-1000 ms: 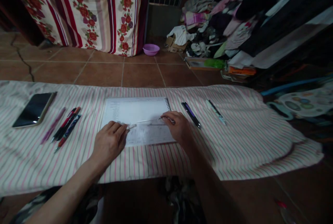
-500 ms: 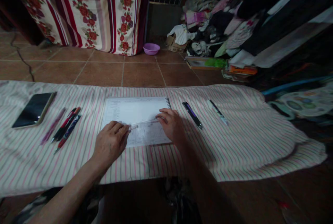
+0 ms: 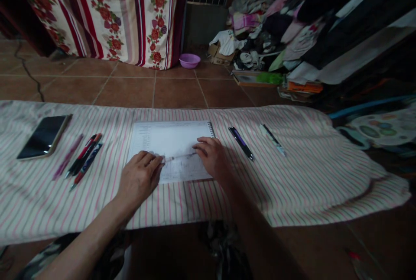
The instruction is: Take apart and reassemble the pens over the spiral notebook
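A spiral-bound notebook (image 3: pixel 172 135) lies open before me, its page marked with faint print and lines. Across its lower half stretches a slim, pale, pen-like stick (image 3: pixel 172 158), partly see-through; its exact kind is unclear. My left hand (image 3: pixel 140 175) pinches the stick's left end over the notebook's lower left corner. Closed fingers of my right hand (image 3: pixel 212 155) hold its other end near the spiral side. Right of the notebook lies a black and purple pen (image 3: pixel 241 143), and farther right a pale pen with a dark end (image 3: pixel 273 139).
Left on the striped cloth (image 3: pixel 182 204) are a phone (image 3: pixel 43 137), a pink pen (image 3: pixel 68 157) and several red and dark pens (image 3: pixel 85 158). Beyond the cloth, a purple basin (image 3: pixel 189 60) stands on the tiled floor beside a floral curtain (image 3: pixel 113 15). Clothes (image 3: pixel 273 24) are heaped at the back right.
Both hands stay almost in place over the notebook. The right hand's end of the stick sits slightly lower, and a dark mark now shows on the stick. The view has shifted slightly.
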A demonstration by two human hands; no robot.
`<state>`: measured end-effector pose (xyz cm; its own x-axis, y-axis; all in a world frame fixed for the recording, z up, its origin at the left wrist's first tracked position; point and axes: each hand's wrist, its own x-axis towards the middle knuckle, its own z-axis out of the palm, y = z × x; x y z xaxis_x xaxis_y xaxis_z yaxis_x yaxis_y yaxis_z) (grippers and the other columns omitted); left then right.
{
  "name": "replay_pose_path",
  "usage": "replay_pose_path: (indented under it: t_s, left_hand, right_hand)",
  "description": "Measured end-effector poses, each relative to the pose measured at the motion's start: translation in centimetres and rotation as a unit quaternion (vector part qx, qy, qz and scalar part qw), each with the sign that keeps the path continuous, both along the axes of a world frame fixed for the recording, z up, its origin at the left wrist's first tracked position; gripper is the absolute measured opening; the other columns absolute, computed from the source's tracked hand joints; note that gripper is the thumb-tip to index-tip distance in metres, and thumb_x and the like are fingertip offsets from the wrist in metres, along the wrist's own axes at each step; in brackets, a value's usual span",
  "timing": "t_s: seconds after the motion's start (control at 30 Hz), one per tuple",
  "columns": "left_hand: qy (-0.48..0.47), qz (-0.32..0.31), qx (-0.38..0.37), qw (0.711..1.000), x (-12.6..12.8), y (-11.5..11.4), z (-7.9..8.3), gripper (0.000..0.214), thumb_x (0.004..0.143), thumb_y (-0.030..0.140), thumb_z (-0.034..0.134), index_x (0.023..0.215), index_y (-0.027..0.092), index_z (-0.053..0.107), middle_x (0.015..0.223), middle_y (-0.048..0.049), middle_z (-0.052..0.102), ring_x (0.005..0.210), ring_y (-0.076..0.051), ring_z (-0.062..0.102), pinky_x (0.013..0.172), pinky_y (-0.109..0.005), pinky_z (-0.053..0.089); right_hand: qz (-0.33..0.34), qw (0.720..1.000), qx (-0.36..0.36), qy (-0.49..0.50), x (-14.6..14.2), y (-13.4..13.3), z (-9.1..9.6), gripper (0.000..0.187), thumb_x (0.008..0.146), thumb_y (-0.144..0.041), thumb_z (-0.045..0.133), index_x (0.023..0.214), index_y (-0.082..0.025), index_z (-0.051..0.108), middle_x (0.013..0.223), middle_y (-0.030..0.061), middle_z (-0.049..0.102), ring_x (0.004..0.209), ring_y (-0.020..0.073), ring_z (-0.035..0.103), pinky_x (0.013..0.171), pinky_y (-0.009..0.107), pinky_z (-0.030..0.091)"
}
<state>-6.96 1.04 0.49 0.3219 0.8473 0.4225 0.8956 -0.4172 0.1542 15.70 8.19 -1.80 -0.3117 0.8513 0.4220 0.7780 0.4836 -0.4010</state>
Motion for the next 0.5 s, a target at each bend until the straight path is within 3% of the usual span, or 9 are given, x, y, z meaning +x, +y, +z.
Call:
replay_pose_path:
  t_s: [0.4, 0.5]
  left_hand:
    - [0.009, 0.001, -0.006, 1.0, 0.0, -0.1, 0.0, 0.023, 0.086, 0.026, 0.049, 0.098, 0.014, 0.064, 0.082, -0.0074, 0.065, 0.08, -0.021, 0.053, 0.072, -0.037, 0.049]
    - [0.014, 0.0, -0.01, 1.0, 0.0, -0.1, 0.0, 0.023, 0.087, 0.026, 0.049, 0.099, 0.014, 0.064, 0.083, -0.0076, 0.065, 0.081, -0.022, 0.054, 0.073, -0.037, 0.049]
  right_hand:
    - [-0.004, 0.998, 0.005, 0.057, 0.4, -0.4, 1.2, 0.014, 0.078, -0.013, 0.06, 0.084, -0.019, 0.07, 0.096, 0.0074, 0.066, 0.093, 0.022, 0.057, 0.087, 0.039, 0.045]
    - [0.022, 0.998, -0.006, 0.054, 0.5, -0.8, 1.4, 0.011, 0.076, -0.016, 0.063, 0.083, -0.02, 0.07, 0.097, 0.0067, 0.066, 0.094, 0.0216, 0.056, 0.087, 0.039, 0.045]
